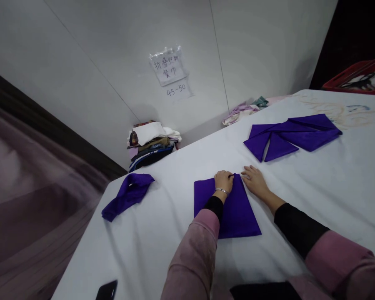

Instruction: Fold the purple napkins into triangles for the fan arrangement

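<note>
A purple cloth napkin [237, 212], spread in a roughly square shape, lies on the white-covered table [171, 241] before me. Over its far part rests my left hand [224, 181], a bracelet at the wrist, with fingers pinching the far edge near the right corner. Just outside that corner, my right hand [254, 180] lies on the tablecloth, its fingers stretched out and holding nothing. Whether its fingertips touch the napkin is hard to see. My left forearm hides the napkin's near left part.
Folded purple napkins [284, 146] lie at the far right; a crumpled purple cloth [128, 196] lies left. A phone [107, 290] is at the near left. Beyond the table are stacked clothes [153, 146], a red basket [334, 81] and a wall with handwritten papers [168, 68].
</note>
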Demonstrator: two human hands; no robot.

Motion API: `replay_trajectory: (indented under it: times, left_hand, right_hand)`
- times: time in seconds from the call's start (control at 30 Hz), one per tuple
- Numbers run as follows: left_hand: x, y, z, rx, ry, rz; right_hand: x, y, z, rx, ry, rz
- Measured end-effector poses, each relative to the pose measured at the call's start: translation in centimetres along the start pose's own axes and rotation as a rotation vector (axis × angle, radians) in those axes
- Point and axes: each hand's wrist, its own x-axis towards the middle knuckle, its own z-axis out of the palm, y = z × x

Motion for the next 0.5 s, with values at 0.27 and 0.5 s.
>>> replay_trajectory:
  times: [0.27,0.5]
  left_hand:
    - [-0.1,-0.3,0.8,-0.016,0.057,-0.009]
    - [-1.2,0.0,-0.6,0.015,0.087,-0.010]
  right_hand:
    - [0.0,0.1,0.0,0.011,-0.024,-0.029]
    - [-0.2,-0.2,0.0,-0.066,-0.044,-0.056]
